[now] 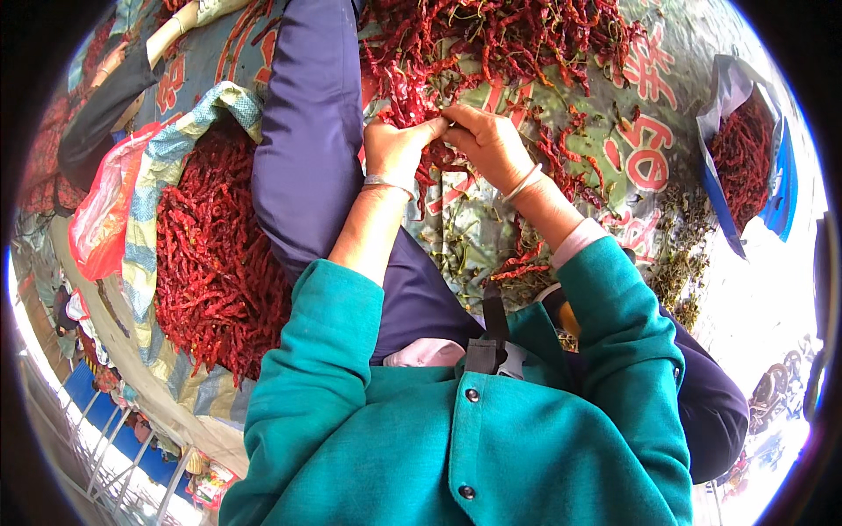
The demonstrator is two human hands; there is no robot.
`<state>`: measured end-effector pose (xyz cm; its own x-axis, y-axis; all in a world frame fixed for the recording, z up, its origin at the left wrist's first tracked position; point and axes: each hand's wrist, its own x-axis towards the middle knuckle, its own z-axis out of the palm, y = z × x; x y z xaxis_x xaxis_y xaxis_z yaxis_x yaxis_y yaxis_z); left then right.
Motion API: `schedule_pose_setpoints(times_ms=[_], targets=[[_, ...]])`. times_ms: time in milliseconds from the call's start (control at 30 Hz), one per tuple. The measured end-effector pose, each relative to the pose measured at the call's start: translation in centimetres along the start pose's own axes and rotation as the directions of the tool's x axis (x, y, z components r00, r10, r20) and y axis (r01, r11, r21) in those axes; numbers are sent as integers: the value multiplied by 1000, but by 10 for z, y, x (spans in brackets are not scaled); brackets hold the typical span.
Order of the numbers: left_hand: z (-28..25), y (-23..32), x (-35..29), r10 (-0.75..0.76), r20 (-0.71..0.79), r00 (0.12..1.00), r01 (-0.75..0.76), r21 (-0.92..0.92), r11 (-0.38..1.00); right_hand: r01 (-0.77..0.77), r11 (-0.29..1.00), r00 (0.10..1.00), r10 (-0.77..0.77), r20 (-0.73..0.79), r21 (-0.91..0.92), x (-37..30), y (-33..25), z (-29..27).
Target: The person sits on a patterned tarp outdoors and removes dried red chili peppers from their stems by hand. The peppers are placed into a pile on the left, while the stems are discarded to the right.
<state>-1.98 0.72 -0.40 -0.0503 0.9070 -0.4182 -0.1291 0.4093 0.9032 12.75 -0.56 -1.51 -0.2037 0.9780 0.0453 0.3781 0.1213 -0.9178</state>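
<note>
Both my hands meet in front of me, over the near edge of a large heap of dried red chillies [517, 35]. My left hand [396, 149] is closed round a bunch of dried chillies [410, 96], which shows above its fingers. Its thumb reaches toward the other hand. My right hand [491, 145] is bent in a pinch, fingertips against the left thumb. What lies between its fingertips is too small to make out. Loose chillies [566, 162] and stem bits are scattered on the printed sheet just beyond and below my hands.
On my left stands a checked woven sack [140, 254] full of red chillies [219, 254], beside a red plastic bag [110, 206]. Another open bag [709, 131] of chillies is at the right. A pile of stems [680, 254] lies nearer. Another person's arm [105, 101] shows at upper left.
</note>
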Motion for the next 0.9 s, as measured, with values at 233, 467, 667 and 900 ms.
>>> schedule_pose_setpoints(times_ms=[233,467,667,900], targets=[[2,4,-1,95,-75,993,-95,12,995,-109,993,994,109,-9,-35,-1,1,1],[5,31,-6,376,-170,911,-362,109,926,-219,873,972,235,-17,-435,8,37,-5],[-35,132,-62,563,-388,730,-504,251,826,-19,825,999,-3,-38,-565,62,45,-20],[-247,152,-104,593,-196,781,191,979,73,-54,770,999,43,-33,-636,90,70,-12]])
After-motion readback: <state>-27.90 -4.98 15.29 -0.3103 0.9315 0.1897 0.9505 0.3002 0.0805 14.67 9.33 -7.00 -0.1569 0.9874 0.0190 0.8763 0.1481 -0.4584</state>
